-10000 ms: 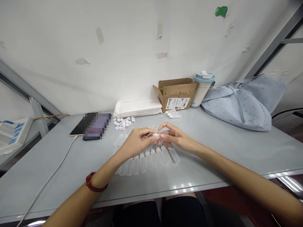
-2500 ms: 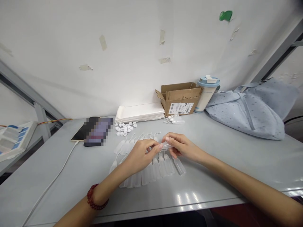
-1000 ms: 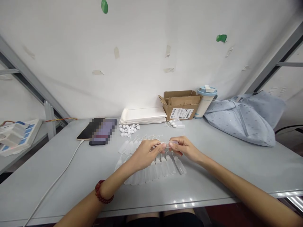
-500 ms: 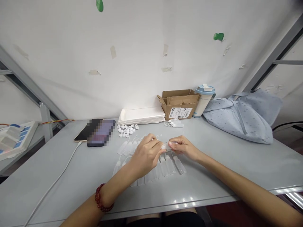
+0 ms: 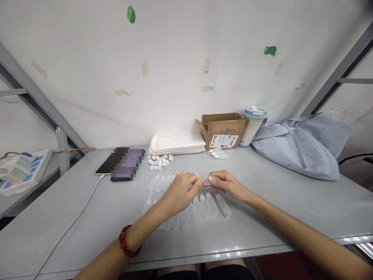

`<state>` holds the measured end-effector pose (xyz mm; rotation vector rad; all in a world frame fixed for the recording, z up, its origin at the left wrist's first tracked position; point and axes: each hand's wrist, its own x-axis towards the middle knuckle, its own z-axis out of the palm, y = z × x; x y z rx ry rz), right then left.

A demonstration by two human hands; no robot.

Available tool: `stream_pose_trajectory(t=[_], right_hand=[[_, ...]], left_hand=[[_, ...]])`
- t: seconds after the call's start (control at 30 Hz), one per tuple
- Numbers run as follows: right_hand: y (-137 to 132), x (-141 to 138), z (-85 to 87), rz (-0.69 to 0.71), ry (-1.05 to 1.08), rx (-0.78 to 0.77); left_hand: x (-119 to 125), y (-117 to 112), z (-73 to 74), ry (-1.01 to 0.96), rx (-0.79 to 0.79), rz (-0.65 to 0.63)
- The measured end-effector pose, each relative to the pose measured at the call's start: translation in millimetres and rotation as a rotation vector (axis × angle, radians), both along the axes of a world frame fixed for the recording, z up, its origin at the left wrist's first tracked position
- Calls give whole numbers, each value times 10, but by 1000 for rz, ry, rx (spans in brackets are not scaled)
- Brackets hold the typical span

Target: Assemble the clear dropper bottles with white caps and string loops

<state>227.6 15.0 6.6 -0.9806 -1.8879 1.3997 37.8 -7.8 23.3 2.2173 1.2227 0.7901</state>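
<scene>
My left hand [image 5: 181,191] is closed in a pinch, thumb pointing right, at the capped end of a small translucent plastic bottle [image 5: 206,181]. From the other side my right hand [image 5: 229,184] pinches the same bottle between thumb and fingers; the hands nearly touch and hide most of it. Below them lies a row of similar translucent bottles [image 5: 204,208] with thin white loops, partly covered by my left hand and forearm. More bottles [image 5: 159,182] lie in a second row to the left. Behind those sits a heap of small white caps [image 5: 159,162].
At the back stand a stack of white trays [image 5: 177,144], an open cardboard box [image 5: 224,134] and a lidded cup [image 5: 253,126]. Several looped bottles [image 5: 217,154] lie before the box. A blue bag [image 5: 297,151] is right; two phones [image 5: 128,165] and a white cable [image 5: 72,217] are left.
My left thumb has straightened and moved toward my right fingertips, so the bottle's white end is now covered. The view has shifted slightly; both hands stay over the bottles.
</scene>
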Motion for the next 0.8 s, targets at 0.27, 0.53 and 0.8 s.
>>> stream_pose_trajectory(t=[0.27,0.53,0.8], right_hand=[[-24,-3,-3,-87,-183,508],[-33,-40,-111,-136,-232,879],[-66,-61,8,-78,-149,484]], left_hand=[[19,-16,5,-168,-261,75],[-1,30,-9,-273,-410,72],[1,-3,-9,-108,-93,39]])
